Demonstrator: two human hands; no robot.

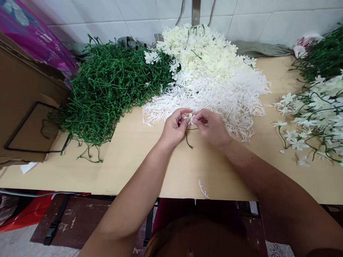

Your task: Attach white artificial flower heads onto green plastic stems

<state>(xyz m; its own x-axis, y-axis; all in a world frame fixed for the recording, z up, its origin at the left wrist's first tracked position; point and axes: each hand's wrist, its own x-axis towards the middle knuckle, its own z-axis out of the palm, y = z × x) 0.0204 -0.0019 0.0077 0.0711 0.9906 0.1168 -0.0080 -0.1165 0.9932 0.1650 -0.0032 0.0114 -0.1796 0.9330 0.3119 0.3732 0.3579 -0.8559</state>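
Between my two hands is a small white artificial flower [190,119], with a dark green stem [189,141] hanging below it. My left hand [176,126] pinches the flower from the left, thumb and fingers closed. From the right, my right hand [210,126] has its fingertips closed at the petals' edge; whether it grips a petal or a tiny white piece there is too small to tell. Just beyond my hands spreads a heap of thin white sprigs [217,96], with a pile of loose cream-white blossoms [202,51] behind it.
Green stems [119,85] are heaped at the left beside a cardboard box [23,97]. Stemmed white flowers [329,119] lie at the right, more green stems [326,51] behind them. One white sprig [203,189] lies near the table's [136,161] front edge. A tiled wall [142,11] stands behind.
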